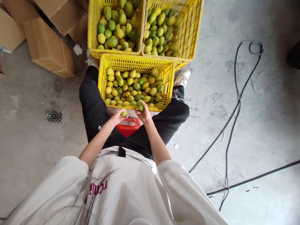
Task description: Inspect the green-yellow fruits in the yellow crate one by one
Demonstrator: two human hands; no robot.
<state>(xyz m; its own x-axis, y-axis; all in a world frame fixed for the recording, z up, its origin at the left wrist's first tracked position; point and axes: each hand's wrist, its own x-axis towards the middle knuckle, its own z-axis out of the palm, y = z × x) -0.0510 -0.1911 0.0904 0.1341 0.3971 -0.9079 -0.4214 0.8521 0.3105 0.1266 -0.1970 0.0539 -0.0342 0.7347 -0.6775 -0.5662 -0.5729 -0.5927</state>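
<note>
Between my knees stands a yellow plastic crate (pixel 137 57) filled with green and yellow lemons (pixel 132 74). My left hand (pixel 119 117) is closed on a small green lemon (pixel 123 113), just in front of the crate's near rim. Beside it, my right hand (pixel 144 113) grips a larger green lemon (pixel 140 105) at the rim's edge. The two hands are close but apart, each with its own fruit. Part of each lemon is hidden by the fingers.
Two more yellow crates, a left one (pixel 92 37) and a right one (pixel 193 31), hold larger lemons behind. Cardboard boxes (pixel 44 47) stand at upper left. A red plastic stool (pixel 126 130) shows between my legs. A black cable (pixel 239 101) loops across the concrete floor at right.
</note>
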